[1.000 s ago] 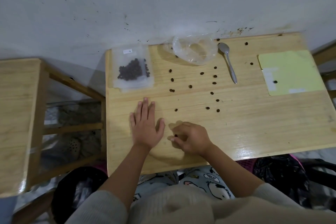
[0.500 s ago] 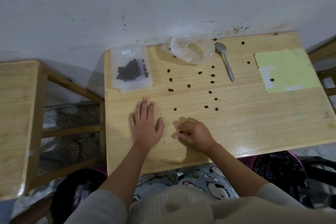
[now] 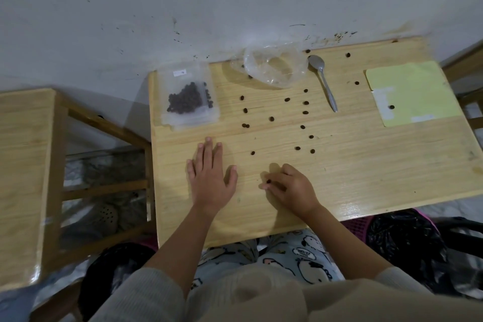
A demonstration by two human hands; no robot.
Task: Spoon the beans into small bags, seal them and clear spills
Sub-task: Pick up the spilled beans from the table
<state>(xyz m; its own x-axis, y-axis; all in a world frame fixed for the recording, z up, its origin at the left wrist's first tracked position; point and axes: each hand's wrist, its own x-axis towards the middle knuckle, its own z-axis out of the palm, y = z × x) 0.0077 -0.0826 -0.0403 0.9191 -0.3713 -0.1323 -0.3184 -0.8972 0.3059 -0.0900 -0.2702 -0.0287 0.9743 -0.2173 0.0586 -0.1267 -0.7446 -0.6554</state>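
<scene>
Your left hand [image 3: 210,178] lies flat, steadying the pale wooden table [image 3: 366,178], while your right hand [image 3: 290,188] pinches one dark spilled bean [image 3: 268,181], clearing up.

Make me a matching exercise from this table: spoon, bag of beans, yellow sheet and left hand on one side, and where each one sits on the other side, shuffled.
1. spoon
2. bag of beans
3. yellow sheet
4. left hand

A. far left corner of the table
B. flat on the wood, near edge
C. right of the empty clear bag
D. right side, one bean on it

Pairs: 1-C, 2-A, 3-D, 4-B
</scene>
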